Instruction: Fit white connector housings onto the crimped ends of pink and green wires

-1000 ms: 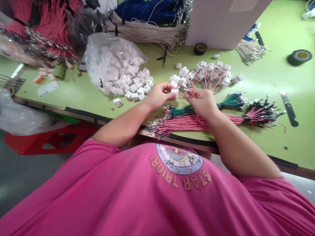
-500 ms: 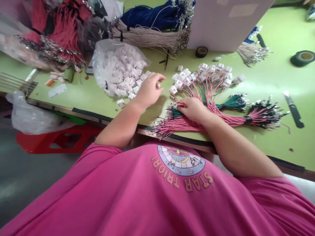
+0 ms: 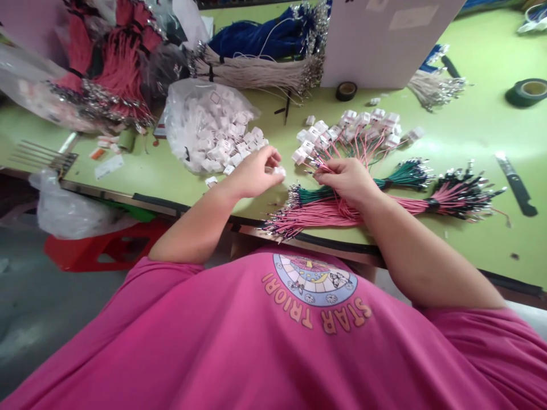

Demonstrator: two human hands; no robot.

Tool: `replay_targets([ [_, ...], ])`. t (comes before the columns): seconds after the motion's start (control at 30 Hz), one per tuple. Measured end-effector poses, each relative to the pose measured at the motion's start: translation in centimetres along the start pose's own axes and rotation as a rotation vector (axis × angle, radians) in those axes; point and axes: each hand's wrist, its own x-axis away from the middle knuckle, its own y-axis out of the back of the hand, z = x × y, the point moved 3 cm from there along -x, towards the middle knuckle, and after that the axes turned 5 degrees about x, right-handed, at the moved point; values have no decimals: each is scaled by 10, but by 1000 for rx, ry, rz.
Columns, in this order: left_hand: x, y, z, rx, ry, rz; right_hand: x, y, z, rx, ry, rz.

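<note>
My left hand (image 3: 257, 171) is closed on a white connector housing (image 3: 279, 171), just right of a clear plastic bag (image 3: 177, 134) spilling white housings (image 3: 222, 142). Pink wires with metal tips (image 3: 321, 165) are pinched in my right hand (image 3: 348, 179). Beneath that hand lies a tied bundle of pink wires (image 3: 316, 219), and beside it a bundle of green wires (image 3: 314, 195). Just beyond, white housings with pink and green wires plugged into them (image 3: 314, 136) lie in a loose pile.
Blue wires (image 3: 260, 37) and white wires (image 3: 256, 71) lie at the back beside a pale box (image 3: 384, 45). Black tape rolls (image 3: 346, 91) and a knife (image 3: 516, 185) are on the table. A metal rack (image 3: 47, 156) is at left; a red stool (image 3: 98, 250) stands below.
My left hand has come down toward the table's front edge, with a white housing now showing at its fingertips. My right hand has risen slightly from the bundle with pink wires in its fingers.
</note>
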Motion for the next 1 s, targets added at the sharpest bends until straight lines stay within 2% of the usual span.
replay_targets([
  [0.13,-6,-24,-15,436,155,219,5,3,5,26,-5,-97],
  [0.23,-15,-39,-9,648,237,227,8,5,8,72,5,-132],
  [0.33,-19,-47,1,753,252,195,8,4,9,104,12,-149],
  [0.57,-16,-48,5,773,246,201,8,1,11,228,40,-198],
  [1.0,-17,-46,13,612,82,168,7,-1,8,164,-17,-142],
])
